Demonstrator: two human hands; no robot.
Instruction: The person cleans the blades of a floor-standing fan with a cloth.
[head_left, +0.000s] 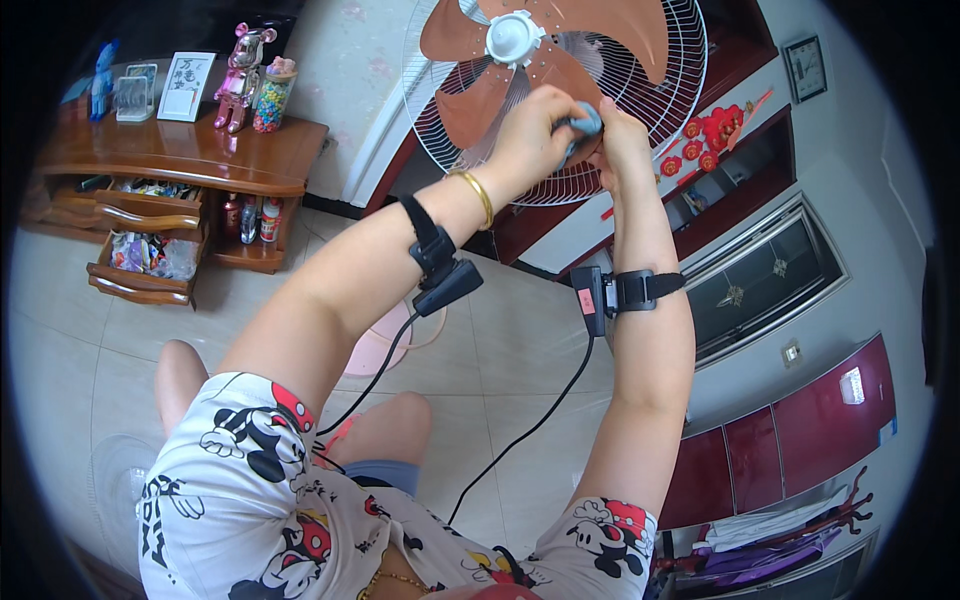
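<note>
A large fan with brown blades (630, 30) and a white hub (515, 39) stands in front of me at the top of the view. Behind the blades spreads its white wire rear grille (686, 90). My left hand (534, 135), with a gold bangle at the wrist, pinches a blue-grey cloth (587, 122) against the lowest blade. That blade is partly hidden by my hands and the cloth. Close beside the cloth, my right hand (624, 146) grips the same blade's outer edge, thumb uppermost. Both forearms carry a strapped black device with a cable.
A wooden cabinet (247, 161) on the left bears figurines and a jar; its drawers (146, 281) stand pulled out. On the tiled floor is a pink basin (379, 349). Dark red shelving (765, 150) lies behind the fan; a dark red refrigerator (832, 412) is at right.
</note>
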